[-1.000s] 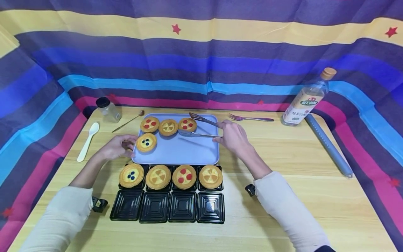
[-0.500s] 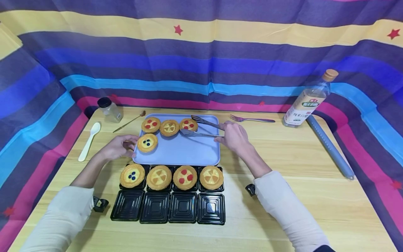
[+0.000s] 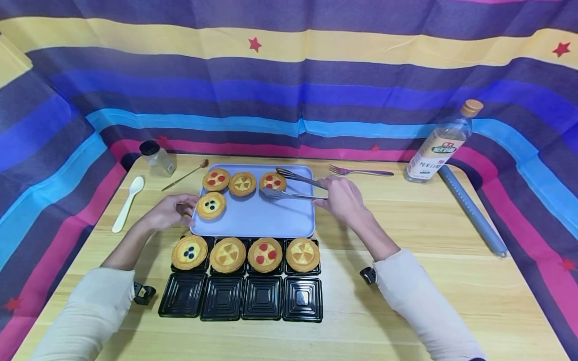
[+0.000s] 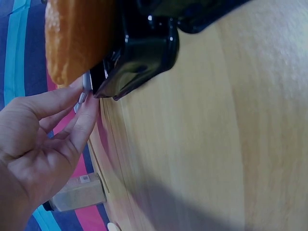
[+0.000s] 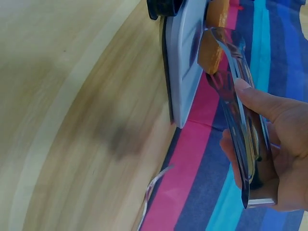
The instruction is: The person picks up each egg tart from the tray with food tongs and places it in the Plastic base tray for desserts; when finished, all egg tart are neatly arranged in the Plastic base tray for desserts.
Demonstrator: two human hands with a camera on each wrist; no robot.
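My left hand (image 3: 170, 211) pinches the left rim of a pale lavender tray (image 3: 271, 216) between thumb and fingers. Metal tongs (image 5: 243, 125) are gripped in my right hand (image 3: 344, 198) over the tray's right side. Their two tips flank a tart with red toppings (image 3: 273, 182) at the back of the tray. Beside it sit a tart with triangular pieces (image 3: 242, 184) and another red-topped tart (image 3: 216, 179). A blueberry tart (image 3: 210, 205) lies near my left fingers.
Before the tray, several tarts (image 3: 265, 254) rest in black square boxes, with black lids (image 3: 262, 297) nearer. Around lie a white spoon (image 3: 128, 203), a lidded jar (image 3: 158, 158), a thin stirring stick (image 3: 185, 175), a fork (image 3: 361, 172), a leaning bottle (image 3: 437, 148) and a grey-blue tube (image 3: 471, 210).
My right hand and the tongs have shifted slightly right and nearer. The red-topped tart between the tips has moved a little the same way. My left hand stays on the tray rim.
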